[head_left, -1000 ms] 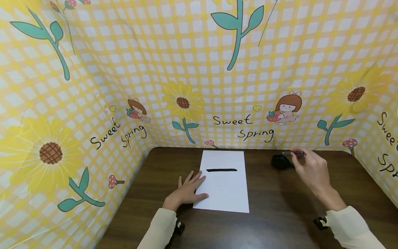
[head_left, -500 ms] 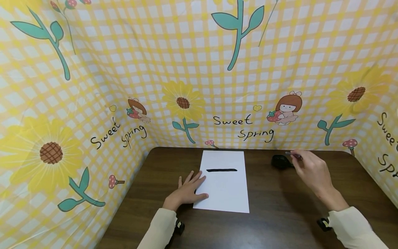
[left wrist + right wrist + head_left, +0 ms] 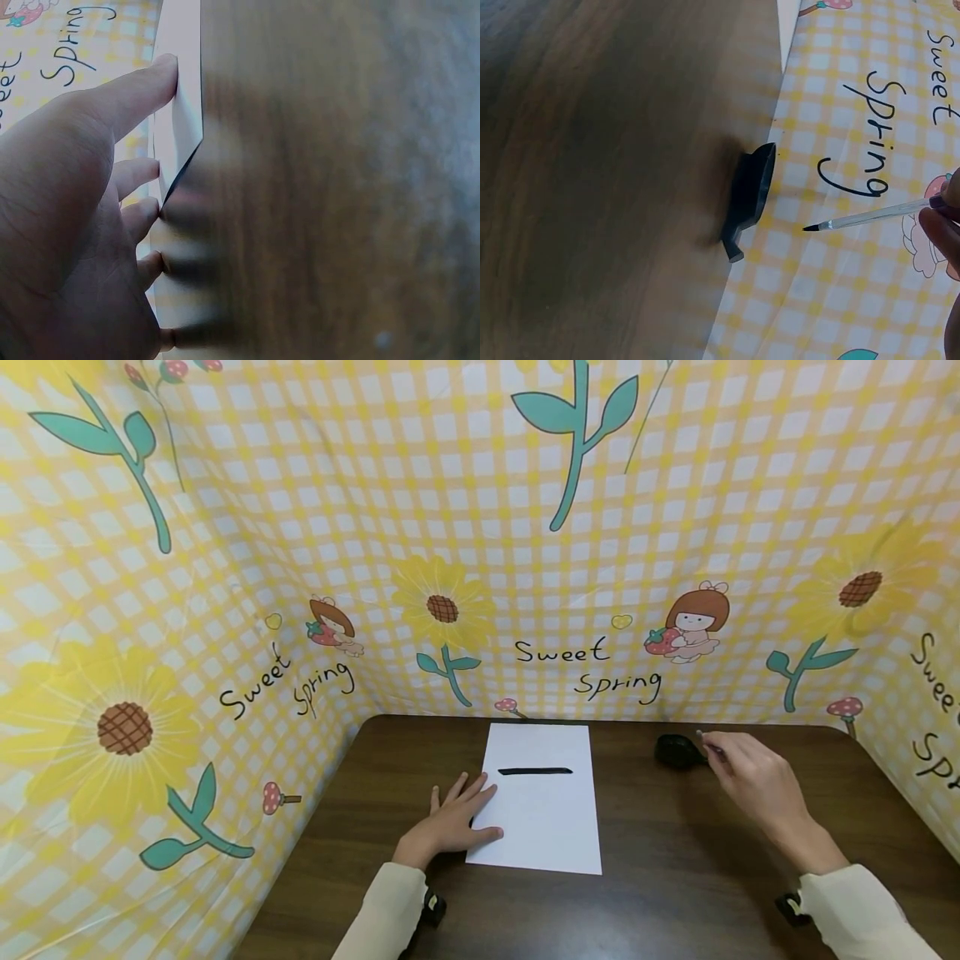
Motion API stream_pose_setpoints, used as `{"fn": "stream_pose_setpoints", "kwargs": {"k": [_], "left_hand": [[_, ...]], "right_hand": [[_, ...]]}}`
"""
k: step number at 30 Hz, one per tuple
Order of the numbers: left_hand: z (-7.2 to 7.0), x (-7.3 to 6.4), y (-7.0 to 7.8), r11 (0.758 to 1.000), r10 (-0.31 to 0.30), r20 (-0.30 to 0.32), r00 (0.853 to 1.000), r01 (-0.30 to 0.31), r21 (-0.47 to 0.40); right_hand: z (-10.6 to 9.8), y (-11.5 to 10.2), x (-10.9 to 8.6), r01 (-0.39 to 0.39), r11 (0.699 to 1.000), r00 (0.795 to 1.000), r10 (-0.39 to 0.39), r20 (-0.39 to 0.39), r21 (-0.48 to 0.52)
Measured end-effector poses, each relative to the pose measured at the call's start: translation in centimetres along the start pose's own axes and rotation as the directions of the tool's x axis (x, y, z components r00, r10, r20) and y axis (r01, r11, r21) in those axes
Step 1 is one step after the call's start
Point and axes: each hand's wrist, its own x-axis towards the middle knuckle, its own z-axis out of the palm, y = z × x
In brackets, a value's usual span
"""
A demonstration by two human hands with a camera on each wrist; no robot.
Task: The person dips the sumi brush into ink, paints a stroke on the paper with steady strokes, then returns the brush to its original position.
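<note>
In the head view, my left hand rests spread over the left edge of a white sheet of paper. One thick black stroke crosses the sheet's upper half. My right hand pinches a thin paintbrush between thumb and fingers, beside a small black dish with a short handle. The right wrist view shows the brush's dark bristles pointing towards the dish and apart from it. Seen from the left wrist, the thumb lies along the paper's edge and the other fingertips are down near the tabletop.
A dark brown wooden table carries the paper and the dish. Yellow checked cloth printed with flowers and lettering hangs behind the table and along both sides.
My right hand has drawn slightly right and towards me, and the brush in it has turned, so less of it shows in the head view. Left hand, paper and dish stay still.
</note>
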Motion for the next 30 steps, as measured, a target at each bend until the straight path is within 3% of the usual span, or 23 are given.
{"fn": "stream_pose_setpoints", "kwargs": {"k": [16, 30], "left_hand": [[0.1, 0.0, -0.1, 1.0, 0.005, -0.008, 1.0, -0.005, 0.0], [0.1, 0.1, -0.1, 1.0, 0.009, -0.008, 1.0, -0.009, -0.001]], "right_hand": [[0.1, 0.6, -1.2, 0.124, 0.992, 0.989, -0.125, 0.08, 0.012], [0.3, 1.3, -2.0, 0.306, 0.952, 0.937, -0.296, 0.183, -0.025]]}}
